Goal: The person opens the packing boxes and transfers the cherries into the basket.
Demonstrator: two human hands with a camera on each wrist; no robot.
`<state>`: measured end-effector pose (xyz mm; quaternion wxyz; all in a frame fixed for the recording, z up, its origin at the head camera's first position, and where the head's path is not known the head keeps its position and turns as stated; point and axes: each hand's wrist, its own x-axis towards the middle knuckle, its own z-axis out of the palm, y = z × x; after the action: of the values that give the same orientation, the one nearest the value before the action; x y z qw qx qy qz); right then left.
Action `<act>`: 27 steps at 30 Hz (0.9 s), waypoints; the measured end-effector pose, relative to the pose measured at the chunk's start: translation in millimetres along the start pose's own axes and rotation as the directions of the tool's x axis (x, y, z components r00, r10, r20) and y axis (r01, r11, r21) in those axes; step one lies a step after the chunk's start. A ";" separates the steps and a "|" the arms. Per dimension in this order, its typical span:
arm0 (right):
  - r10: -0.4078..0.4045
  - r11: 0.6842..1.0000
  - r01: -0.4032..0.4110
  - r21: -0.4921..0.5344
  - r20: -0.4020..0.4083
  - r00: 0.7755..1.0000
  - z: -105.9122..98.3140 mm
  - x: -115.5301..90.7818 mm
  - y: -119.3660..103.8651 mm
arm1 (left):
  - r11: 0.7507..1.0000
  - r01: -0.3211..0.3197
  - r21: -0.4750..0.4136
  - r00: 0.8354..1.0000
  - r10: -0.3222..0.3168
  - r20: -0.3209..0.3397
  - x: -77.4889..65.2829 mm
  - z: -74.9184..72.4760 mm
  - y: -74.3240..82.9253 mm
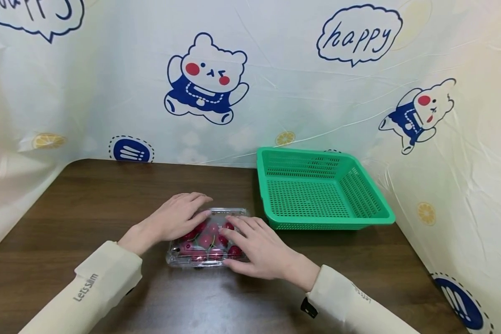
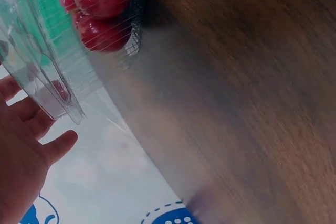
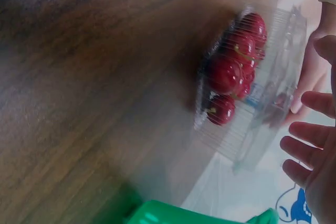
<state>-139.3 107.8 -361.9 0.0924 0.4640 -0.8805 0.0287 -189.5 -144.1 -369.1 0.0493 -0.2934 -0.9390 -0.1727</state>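
Observation:
A clear plastic clamshell box (image 1: 183,263) of red cherries (image 1: 206,240) sits on the brown table, its lid over the fruit. My left hand (image 1: 171,221) lies along the box's left side, fingers extended over the upper left corner. In the left wrist view those fingers (image 2: 29,121) are by the lid's edge, with the thumb apart. Over the right side reaches my right hand (image 1: 259,250), fingers spread and fairly straight. The right wrist view has its fingers (image 3: 304,140) beside the lid; whether they touch it I cannot tell.
A green plastic basket (image 1: 327,220) with perforated walls stands behind and to the right of the box. The wooden table (image 1: 108,199) meets a printed sheet (image 1: 284,93) at the back and sides.

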 end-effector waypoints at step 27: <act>-0.035 0.999 0.031 -0.039 -0.106 0.994 44.2 11.6 -12.5 | 0.989 0.098 -0.111 0.995 -0.096 0.018 1.8 22.0 -4.8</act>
<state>-141.4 85.3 -403.5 0.1483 0.4744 -0.8670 0.0354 -193.5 -139.0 -390.7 0.0186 -0.2508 -0.9412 -0.2254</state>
